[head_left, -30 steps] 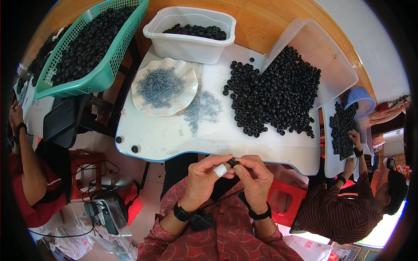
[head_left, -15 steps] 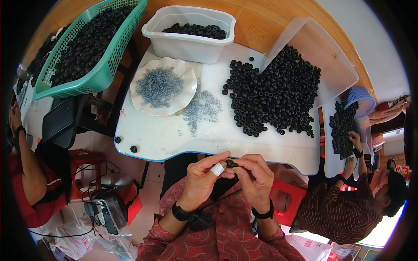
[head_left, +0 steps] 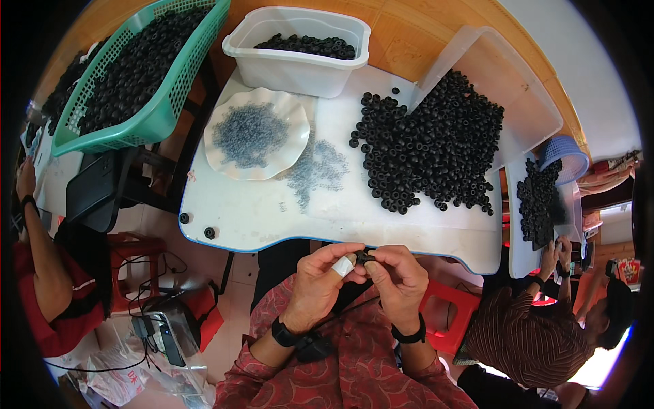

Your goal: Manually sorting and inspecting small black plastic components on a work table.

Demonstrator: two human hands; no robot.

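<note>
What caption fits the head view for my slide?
Both hands, left hand and right hand, pinch a small black ring below a white table heaped with black rings.

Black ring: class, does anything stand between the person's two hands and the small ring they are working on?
No. The black ring is already pinched between the fingers of the left hand and right hand, below the table edge. Only a white wrap on one left finger touches it.

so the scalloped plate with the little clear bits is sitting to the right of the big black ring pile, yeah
Not quite. In the head view the scalloped plate with the little clear bits sits to the left of the big black ring pile, not the right.
</note>
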